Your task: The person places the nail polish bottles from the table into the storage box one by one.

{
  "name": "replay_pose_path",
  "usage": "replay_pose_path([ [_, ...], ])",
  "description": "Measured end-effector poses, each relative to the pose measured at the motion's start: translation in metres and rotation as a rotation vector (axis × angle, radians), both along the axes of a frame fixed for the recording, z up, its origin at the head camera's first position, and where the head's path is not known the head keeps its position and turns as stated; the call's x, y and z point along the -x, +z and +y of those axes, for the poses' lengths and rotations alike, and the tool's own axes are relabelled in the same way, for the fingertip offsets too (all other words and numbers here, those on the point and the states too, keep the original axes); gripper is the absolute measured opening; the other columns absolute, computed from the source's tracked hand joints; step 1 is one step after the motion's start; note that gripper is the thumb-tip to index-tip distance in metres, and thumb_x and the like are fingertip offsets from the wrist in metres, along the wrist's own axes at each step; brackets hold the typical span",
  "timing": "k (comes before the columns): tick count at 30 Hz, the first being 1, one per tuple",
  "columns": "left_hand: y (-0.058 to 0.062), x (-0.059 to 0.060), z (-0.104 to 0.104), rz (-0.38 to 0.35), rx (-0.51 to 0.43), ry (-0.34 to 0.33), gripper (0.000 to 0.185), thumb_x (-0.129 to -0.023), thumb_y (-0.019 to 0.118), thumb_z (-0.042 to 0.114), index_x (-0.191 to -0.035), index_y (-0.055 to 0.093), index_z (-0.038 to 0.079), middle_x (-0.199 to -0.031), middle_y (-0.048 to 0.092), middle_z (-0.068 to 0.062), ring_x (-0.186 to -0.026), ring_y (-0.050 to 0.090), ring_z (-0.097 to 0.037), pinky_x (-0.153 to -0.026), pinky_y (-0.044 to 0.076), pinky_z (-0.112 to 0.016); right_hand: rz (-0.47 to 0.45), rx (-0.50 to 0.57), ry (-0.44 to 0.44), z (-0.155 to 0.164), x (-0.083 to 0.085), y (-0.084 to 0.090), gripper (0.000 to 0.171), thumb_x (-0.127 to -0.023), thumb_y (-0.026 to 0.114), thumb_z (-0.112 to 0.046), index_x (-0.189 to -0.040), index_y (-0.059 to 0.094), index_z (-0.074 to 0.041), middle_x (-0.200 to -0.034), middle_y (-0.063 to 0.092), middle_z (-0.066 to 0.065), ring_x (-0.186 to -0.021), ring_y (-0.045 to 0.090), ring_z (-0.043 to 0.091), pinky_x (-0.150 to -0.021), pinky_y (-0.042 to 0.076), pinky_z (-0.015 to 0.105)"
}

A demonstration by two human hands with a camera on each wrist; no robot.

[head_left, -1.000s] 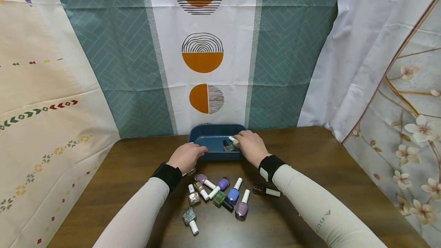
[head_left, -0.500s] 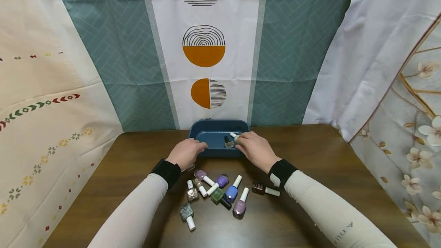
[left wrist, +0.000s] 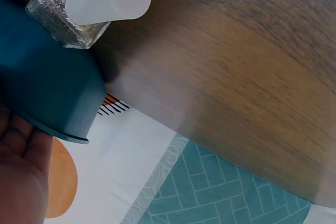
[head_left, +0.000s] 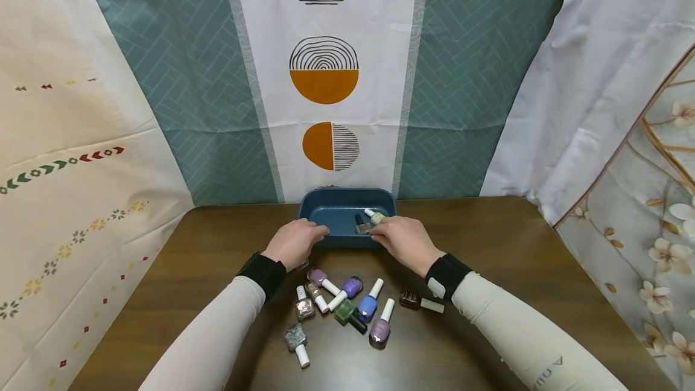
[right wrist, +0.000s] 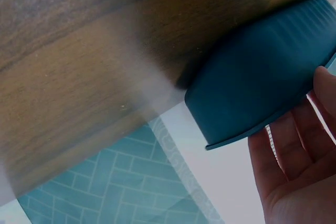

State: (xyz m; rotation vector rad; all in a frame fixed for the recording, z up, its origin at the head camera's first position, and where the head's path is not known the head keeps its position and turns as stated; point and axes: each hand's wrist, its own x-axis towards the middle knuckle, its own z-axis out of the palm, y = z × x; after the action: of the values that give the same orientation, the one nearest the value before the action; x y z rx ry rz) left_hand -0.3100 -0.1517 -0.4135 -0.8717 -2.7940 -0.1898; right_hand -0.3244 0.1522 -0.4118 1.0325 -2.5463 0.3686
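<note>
A blue tray (head_left: 331,215) stands at the far side of the table, holding a clear nail polish bottle with a black cap (head_left: 362,226) and a pale one with a white cap (head_left: 374,216). My left hand (head_left: 293,243) grips the tray's front left rim; the left wrist view has its curled fingers (left wrist: 21,140) at the edge. With thumb and fingers, my right hand (head_left: 406,243) holds the front right rim. In the right wrist view the thumb (right wrist: 323,85) lies against the tray's outer wall (right wrist: 257,77).
Several nail polish bottles lie loosely in front of the tray, including a blue one (head_left: 367,306), a green one (head_left: 344,311) and a grey glitter one (head_left: 295,335). A dark bottle (head_left: 409,300) lies near my right wrist. A patterned curtain (head_left: 326,155) hangs behind the table.
My right hand has shifted from the tray's right side to its front right rim, uncovering more of the pale bottle. My left hand stays at the front left. The head view has shifted slightly.
</note>
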Motion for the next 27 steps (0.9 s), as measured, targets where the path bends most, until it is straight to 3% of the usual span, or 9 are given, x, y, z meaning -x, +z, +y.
replay_pose_path([
  [7,-0.004,0.003,0.002,0.027,0.000,-0.022,0.024,-0.105,0.074,0.002,-0.126,0.080,0.013,-0.109,0.081,-0.004,-0.100,0.073,-0.027,-0.092,0.061,-0.043,-0.013,0.023,-0.038,-0.002,-0.002,-0.002,0.011,-0.099,0.085,-0.014,-0.109,0.088,-0.012,-0.100,0.081,0.000,-0.091,0.078,0.021,-0.081,0.065,0.043],
  [12,-0.002,0.002,0.004,0.053,-0.001,-0.003,0.027,-0.101,0.076,-0.004,-0.122,0.080,0.013,-0.105,0.081,-0.004,-0.096,0.072,-0.027,-0.090,0.062,-0.042,-0.023,0.029,-0.050,-0.003,-0.003,-0.001,0.012,-0.100,0.083,-0.014,-0.111,0.087,-0.012,-0.106,0.082,0.001,-0.097,0.079,0.022,-0.082,0.065,0.044],
  [17,0.006,0.000,0.010,0.062,0.012,-0.009,0.029,-0.100,0.074,-0.008,-0.121,0.080,0.011,-0.103,0.081,-0.005,-0.095,0.073,-0.028,-0.088,0.062,-0.042,-0.043,0.028,-0.092,-0.002,-0.005,0.004,0.011,-0.099,0.084,-0.013,-0.110,0.087,-0.010,-0.105,0.083,0.002,-0.095,0.079,0.023,-0.082,0.065,0.044],
  [27,0.007,-0.008,0.011,0.081,-0.018,-0.008,0.018,-0.104,0.075,0.002,-0.118,0.081,0.011,-0.097,0.080,-0.007,-0.091,0.072,-0.030,-0.086,0.062,-0.044,-0.040,0.011,-0.111,-0.006,-0.009,0.006,0.010,-0.100,0.083,-0.013,-0.109,0.087,-0.010,-0.103,0.081,0.002,-0.093,0.078,0.023,-0.080,0.064,0.042],
])
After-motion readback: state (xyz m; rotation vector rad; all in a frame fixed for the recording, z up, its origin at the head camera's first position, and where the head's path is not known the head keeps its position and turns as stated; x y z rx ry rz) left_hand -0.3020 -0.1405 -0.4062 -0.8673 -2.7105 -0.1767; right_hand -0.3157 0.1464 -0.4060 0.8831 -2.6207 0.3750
